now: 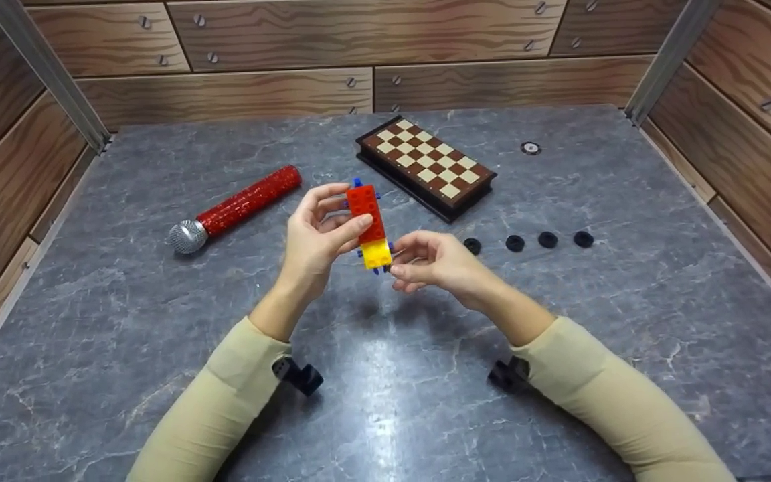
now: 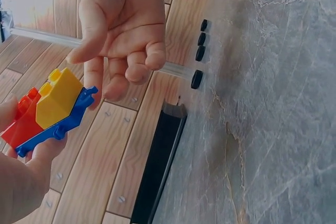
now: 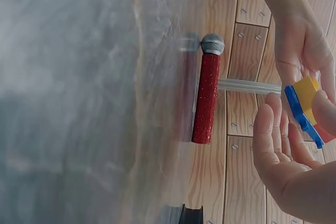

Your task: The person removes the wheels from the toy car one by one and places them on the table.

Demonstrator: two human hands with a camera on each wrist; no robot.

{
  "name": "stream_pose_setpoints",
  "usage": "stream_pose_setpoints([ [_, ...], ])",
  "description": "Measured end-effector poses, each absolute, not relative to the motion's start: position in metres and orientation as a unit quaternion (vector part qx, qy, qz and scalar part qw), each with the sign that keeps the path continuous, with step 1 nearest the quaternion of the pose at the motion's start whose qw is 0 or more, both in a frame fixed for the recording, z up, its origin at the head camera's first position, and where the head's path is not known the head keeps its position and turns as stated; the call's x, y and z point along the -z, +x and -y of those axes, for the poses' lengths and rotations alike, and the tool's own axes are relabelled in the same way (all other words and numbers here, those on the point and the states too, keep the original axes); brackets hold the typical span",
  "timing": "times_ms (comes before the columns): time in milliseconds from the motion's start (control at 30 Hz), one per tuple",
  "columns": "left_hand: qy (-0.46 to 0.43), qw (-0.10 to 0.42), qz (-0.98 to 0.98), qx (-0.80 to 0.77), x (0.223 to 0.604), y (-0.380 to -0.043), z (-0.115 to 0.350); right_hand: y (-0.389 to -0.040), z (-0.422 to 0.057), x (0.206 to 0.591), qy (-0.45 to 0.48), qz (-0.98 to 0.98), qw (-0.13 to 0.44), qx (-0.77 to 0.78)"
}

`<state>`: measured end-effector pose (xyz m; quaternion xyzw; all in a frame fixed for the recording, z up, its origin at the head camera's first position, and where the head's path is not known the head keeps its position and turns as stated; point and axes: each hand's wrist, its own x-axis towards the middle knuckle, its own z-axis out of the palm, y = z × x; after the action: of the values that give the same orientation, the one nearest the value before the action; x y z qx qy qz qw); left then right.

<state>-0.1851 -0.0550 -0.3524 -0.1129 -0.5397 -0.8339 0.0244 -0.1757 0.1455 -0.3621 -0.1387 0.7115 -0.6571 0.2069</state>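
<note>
In the head view my left hand (image 1: 315, 237) grips a toy brick car (image 1: 367, 217) above the table, thumb across its top and fingers at the far side. Red and yellow bricks sit on a blue base (image 2: 58, 127) with small pegs sticking out along its sides. My right hand (image 1: 439, 261) is at the car's yellow end, thumb and fingers apart, fingertips right at the blue base. In the left wrist view its fingers are loosely bent, palm showing. Several small black wheels (image 1: 547, 239) stand in a row on the table beyond the right hand.
A red glittery microphone (image 1: 245, 204) with a silver head lies to the left. A folded chessboard box (image 1: 429, 167) sits at the back middle. A small round disc (image 1: 531, 148) lies at the back right. Wood-patterned walls (image 1: 278, 37) enclose the grey marbled table (image 1: 124, 321).
</note>
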Motion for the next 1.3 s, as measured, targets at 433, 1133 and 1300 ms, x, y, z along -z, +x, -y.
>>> stream_pose_setpoints([
  [433, -0.125, 0.029, 0.533, 0.837, 0.354, -0.185, 0.052, -0.176, -0.141, 0.362, -0.132, -0.702, 0.2, 0.671],
  [1133, -0.11, 0.011, 0.555, 0.824, 0.352, -0.182, 0.068, -0.186, -0.164, 0.359, -0.133, -0.667, 0.187, 0.709],
  [1300, -0.112, 0.007, 0.565, 0.818, 0.353, -0.182, 0.071, -0.187, -0.171, 0.359, -0.14, -0.663, 0.183, 0.712],
])
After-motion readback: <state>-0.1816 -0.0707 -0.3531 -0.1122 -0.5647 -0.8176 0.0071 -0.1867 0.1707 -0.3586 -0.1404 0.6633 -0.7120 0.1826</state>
